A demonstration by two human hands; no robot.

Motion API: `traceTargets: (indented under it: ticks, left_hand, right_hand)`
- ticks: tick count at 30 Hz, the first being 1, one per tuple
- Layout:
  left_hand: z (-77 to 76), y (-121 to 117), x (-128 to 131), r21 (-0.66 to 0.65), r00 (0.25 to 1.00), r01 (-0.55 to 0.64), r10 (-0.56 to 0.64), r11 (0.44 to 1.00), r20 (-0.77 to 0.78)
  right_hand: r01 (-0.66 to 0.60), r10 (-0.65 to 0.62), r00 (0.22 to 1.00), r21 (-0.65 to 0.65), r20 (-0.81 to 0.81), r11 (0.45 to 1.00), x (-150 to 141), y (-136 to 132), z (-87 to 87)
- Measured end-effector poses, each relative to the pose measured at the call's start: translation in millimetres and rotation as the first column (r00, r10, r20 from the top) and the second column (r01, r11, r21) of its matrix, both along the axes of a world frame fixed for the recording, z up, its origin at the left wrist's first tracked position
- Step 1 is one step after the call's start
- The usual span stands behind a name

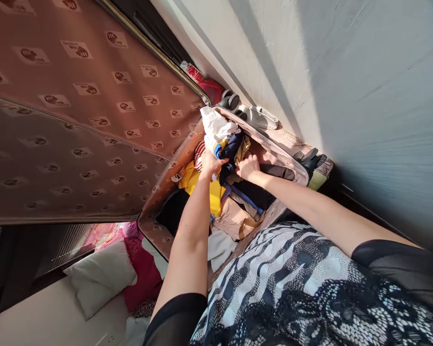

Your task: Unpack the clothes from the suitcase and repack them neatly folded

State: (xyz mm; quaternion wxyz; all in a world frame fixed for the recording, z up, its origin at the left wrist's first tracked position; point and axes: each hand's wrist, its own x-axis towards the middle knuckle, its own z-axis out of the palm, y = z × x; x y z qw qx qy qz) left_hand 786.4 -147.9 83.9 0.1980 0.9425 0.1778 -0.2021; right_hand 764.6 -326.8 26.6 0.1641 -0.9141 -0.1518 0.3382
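An open pinkish suitcase lies on the floor, packed with folded clothes. My left hand is closed on a bundle of clothes, white and blue-yellow, lifted at the far end of the case. My right hand is curled into the dark clothes beside it, fingers bent and partly buried. A yellow garment and a tan piece lie nearer in the case.
The suitcase lid with brown patterned lining stands raised at left. A white wall runs along the right. Slippers and shoes lie beyond the case. A bed with a white pillow and red cloth is at lower left.
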Motion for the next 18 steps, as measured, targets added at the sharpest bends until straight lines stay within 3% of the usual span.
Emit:
traceTargets:
  ticks: [3, 9, 14, 18]
  left_hand:
    - [1.3, -1, 1, -0.006, 0.999, -0.032, 0.032, 0.999, -0.004]
    - [1.2, 1, 1, -0.04, 0.999, -0.035, 0.036, 0.999, 0.026]
    - [-2.3, 3, 1, -0.029, 1.0, -0.018, 0.018, 0.999, 0.019]
    - [-9.4, 6, 0, -0.013, 0.999, -0.008, 0.008, 1.0, 0.035]
  right_hand:
    - [-0.145, 0.142, 0.989, 0.07, 0.048, 0.987, -17, 12, 0.5]
    - [-0.086, 0.095, 0.991, 0.1, -0.089, 0.991, -8, 8, -0.2]
    - [0.035, -0.045, 0.957, -0.04, -0.285, 0.999, 29, -16, -3.8]
    - [0.155, -0.178, 0.931, -0.096, -0.319, 0.983, 51, -29, -7.9]
